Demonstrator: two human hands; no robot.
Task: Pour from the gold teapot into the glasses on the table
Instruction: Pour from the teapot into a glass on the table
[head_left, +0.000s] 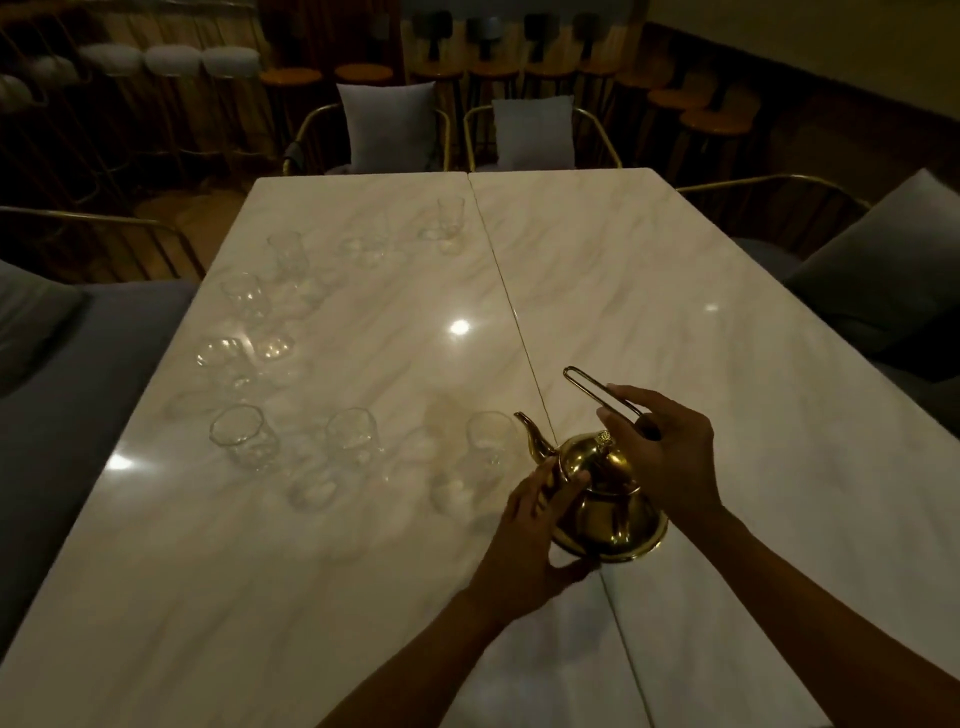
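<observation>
Head view was pretty dim, but the gold teapot was seen standing on the white marble table, right on the seam between the two tabletops, spout aimed left toward the nearest glass. The thin wire handle was swung up and away from the pot, and it was gripped near its lower end by the right hand, fingers curled round the wire. The pot's body was steadied by the left hand, fingers fairly straight and laid against the side just under the spout, thumb reaching round by the base. Whether the base was lifted at all couldn't be told.

Two more glasses were lined up left of the nearest one, and the rest were curved away up the left half of the table toward a far glass. Gold-framed chairs with grey cushions were set at the far end, with stools behind.
</observation>
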